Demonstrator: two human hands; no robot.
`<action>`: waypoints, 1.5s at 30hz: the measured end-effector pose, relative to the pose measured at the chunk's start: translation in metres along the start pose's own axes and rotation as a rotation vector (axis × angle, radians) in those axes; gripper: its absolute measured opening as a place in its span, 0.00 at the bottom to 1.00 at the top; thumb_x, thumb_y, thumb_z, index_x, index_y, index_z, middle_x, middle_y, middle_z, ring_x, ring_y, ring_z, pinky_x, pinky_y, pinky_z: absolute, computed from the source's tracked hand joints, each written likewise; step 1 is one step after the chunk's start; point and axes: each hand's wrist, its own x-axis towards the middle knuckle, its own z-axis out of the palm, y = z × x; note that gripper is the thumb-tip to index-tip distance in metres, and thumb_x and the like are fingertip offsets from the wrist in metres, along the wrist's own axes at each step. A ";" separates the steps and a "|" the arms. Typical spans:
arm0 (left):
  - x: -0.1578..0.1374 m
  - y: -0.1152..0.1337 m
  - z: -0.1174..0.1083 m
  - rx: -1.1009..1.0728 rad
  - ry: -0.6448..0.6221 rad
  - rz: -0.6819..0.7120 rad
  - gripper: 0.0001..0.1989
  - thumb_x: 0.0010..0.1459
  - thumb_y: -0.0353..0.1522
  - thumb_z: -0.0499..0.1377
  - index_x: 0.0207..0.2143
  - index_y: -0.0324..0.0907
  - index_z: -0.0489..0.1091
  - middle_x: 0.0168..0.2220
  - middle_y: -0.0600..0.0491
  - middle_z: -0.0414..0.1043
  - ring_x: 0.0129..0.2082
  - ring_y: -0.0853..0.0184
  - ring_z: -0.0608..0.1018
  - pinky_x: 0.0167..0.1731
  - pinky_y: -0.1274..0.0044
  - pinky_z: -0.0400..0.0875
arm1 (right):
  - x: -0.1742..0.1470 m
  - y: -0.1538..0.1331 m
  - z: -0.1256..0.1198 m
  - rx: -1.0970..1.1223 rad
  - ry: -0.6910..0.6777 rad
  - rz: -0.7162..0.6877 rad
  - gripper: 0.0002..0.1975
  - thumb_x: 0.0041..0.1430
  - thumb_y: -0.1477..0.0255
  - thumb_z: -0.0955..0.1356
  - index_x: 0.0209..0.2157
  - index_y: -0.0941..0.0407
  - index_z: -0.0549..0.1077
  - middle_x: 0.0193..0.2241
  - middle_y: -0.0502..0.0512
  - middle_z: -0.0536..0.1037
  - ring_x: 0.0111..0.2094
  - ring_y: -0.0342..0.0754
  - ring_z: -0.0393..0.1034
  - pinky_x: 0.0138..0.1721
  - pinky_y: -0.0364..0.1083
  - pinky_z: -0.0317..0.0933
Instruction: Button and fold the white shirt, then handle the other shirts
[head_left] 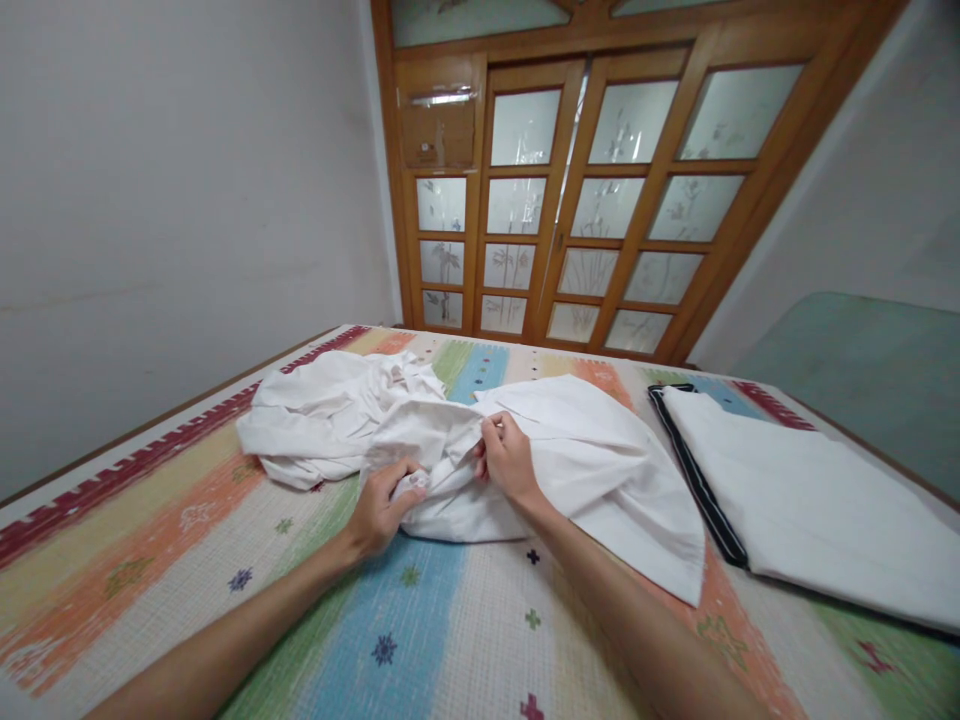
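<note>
The fingers of my left hand (384, 503) close on a bunched fold of white cloth (592, 455); those of my right hand (507, 455) pinch it slightly farther off. It lies right beneath both, long axis running left to right, its flared end nearer my right. Leftward sits a crumpled white heap (315, 415), perhaps joined; rightward, apart, a black-edged folded cloth (832, 490) on the worktop (300, 610).

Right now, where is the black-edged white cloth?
In the head view, the black-edged cloth lies at the right on the striped cover, beside the rumpled white cloth gripped by the left hand and right hand.
</note>
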 end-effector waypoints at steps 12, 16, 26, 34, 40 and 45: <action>0.007 0.002 -0.008 0.226 -0.114 -0.066 0.22 0.54 0.35 0.53 0.50 0.38 0.70 0.22 0.58 0.65 0.22 0.71 0.66 0.26 0.80 0.60 | -0.001 -0.019 -0.006 -0.190 -0.372 -0.149 0.08 0.54 0.66 0.68 0.28 0.57 0.72 0.26 0.52 0.75 0.28 0.46 0.69 0.29 0.44 0.62; 0.008 0.004 -0.010 0.171 -0.218 -0.038 0.23 0.50 0.30 0.52 0.49 0.40 0.71 0.33 0.52 0.70 0.29 0.68 0.69 0.33 0.77 0.65 | -0.006 -0.017 -0.010 -0.693 -0.439 -0.490 0.09 0.47 0.72 0.72 0.33 0.57 0.74 0.32 0.55 0.74 0.37 0.49 0.65 0.37 0.45 0.59; 0.004 0.014 -0.010 0.101 -0.268 -0.061 0.18 0.55 0.35 0.54 0.47 0.40 0.70 0.38 0.50 0.73 0.33 0.66 0.71 0.36 0.75 0.67 | -0.007 -0.020 -0.005 -0.925 -0.326 -0.498 0.05 0.59 0.78 0.63 0.31 0.57 0.68 0.31 0.56 0.71 0.33 0.48 0.63 0.33 0.44 0.54; 0.000 0.029 -0.004 0.097 -0.097 -0.077 0.17 0.57 0.41 0.57 0.44 0.41 0.72 0.40 0.49 0.75 0.37 0.63 0.74 0.40 0.73 0.68 | -0.010 -0.046 -0.002 -0.275 -0.451 -0.211 0.09 0.57 0.77 0.64 0.23 0.57 0.67 0.21 0.48 0.72 0.26 0.43 0.66 0.31 0.41 0.56; 0.000 0.040 -0.008 -0.059 -0.104 -0.090 0.16 0.61 0.39 0.53 0.41 0.40 0.75 0.38 0.49 0.77 0.36 0.64 0.76 0.38 0.76 0.69 | -0.009 -0.046 -0.003 0.012 -0.549 -0.025 0.09 0.58 0.71 0.65 0.25 0.57 0.67 0.21 0.48 0.73 0.22 0.43 0.68 0.27 0.41 0.61; 0.003 0.037 -0.011 -0.050 -0.073 -0.101 0.16 0.61 0.39 0.52 0.38 0.39 0.76 0.34 0.52 0.77 0.32 0.67 0.75 0.33 0.78 0.68 | -0.013 -0.054 -0.003 -0.113 -0.518 -0.089 0.10 0.58 0.73 0.64 0.23 0.56 0.64 0.19 0.47 0.71 0.21 0.42 0.66 0.26 0.41 0.58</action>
